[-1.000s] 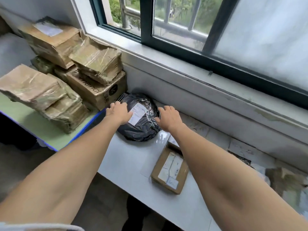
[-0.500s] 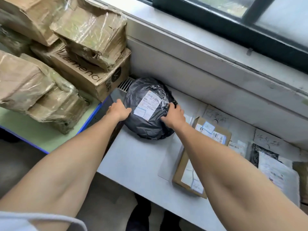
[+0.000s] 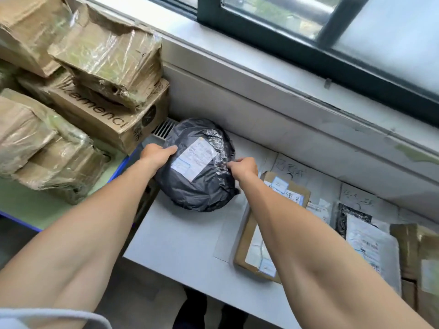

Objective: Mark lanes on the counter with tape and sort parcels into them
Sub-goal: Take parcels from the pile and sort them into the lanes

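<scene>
Head view, parcel: A rounded parcel wrapped in crinkled black plastic (image 3: 197, 176) sat between the two hands, at the far left corner of the white tabletop (image 3: 180, 241). I could not tell whether it was raised off the surface.
Head view, label: A white printed shipping label (image 3: 194, 157) lay on top of the parcel, just right of the left fingers and just left of the right fingers.
Head view, left hand: The left hand (image 3: 154, 154) held the parcel's left side, thumb laid over its top edge. The other fingers wrapped round the side and were mostly hidden.
Head view, right hand: The right hand (image 3: 244, 167) had its fingers curled together, pinching the shiny wrinkled plastic on the parcel's right side.
Head view, near the right fingers: A flat brown cardboard parcel with white labels (image 3: 245, 238) lay on the tabletop just beyond the right wrist, partly under the right forearm. Further right was a grey plastic mailer (image 3: 370, 252).
Head view, beyond the left fingers: Brown cardboard boxes wrapped in clear film (image 3: 107, 55) were stacked on a green table with a blue edge (image 3: 23, 210).
Head view, ahead of both hands: A white wall rose behind the parcel to a dark window frame (image 3: 308, 51).
</scene>
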Demonstrator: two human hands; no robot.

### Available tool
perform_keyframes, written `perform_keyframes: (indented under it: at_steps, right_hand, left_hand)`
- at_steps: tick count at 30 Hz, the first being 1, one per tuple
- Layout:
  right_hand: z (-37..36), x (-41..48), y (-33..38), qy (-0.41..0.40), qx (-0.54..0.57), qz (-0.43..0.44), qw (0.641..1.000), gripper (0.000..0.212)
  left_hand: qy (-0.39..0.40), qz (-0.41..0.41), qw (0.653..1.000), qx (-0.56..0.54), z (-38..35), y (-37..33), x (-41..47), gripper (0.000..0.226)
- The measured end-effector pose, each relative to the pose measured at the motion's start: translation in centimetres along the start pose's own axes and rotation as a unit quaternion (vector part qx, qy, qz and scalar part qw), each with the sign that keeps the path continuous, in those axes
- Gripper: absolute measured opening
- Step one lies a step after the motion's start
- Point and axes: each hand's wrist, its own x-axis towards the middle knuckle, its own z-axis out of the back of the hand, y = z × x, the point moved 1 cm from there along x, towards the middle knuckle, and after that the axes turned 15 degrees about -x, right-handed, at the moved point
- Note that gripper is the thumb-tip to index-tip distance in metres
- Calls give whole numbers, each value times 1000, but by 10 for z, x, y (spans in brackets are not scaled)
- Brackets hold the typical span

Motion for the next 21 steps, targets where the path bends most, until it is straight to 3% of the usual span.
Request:
perform_keyframes:
  at_steps: [3,5,9,12,13,15,17,19,21]
  right_hand:
    - [19,-7,-3,-7,90,23,996,8]
    - [38,-12,-4,-13,142,42,989,9]
    - [88,-23,-16,-56,202,63,976,37]
    - [127,-31,-40,-67,236,58,968,19]
    - [138,-31,-52,-62,249,54,965,23]
    - [163,-33,-78,-53,272,50,960,55]
    - [188,-37,-108,-46,283,53,956,73]
    - [211,-42,-139,-29,285,56,957,76]
    - [233,-47,-173,-4,286,62,956,60]
  left_hand:
    - [-28,25,997,-69,2,-17,-15,85]
    - [-2,19,995,-96,-3,-36,-28,84]
    - [136,14,985,-106,-24,-84,-69,54]
    - [200,12,976,-87,-44,-110,-101,32]
    - [223,13,971,-85,-53,-116,-110,30]
    - [256,16,965,-59,-74,-127,-132,27]
    - [276,12,961,-24,-101,-137,-155,21]
    - [295,8,955,-15,-131,-145,-181,18]
    - [322,16,947,-10,-163,-150,-206,20]
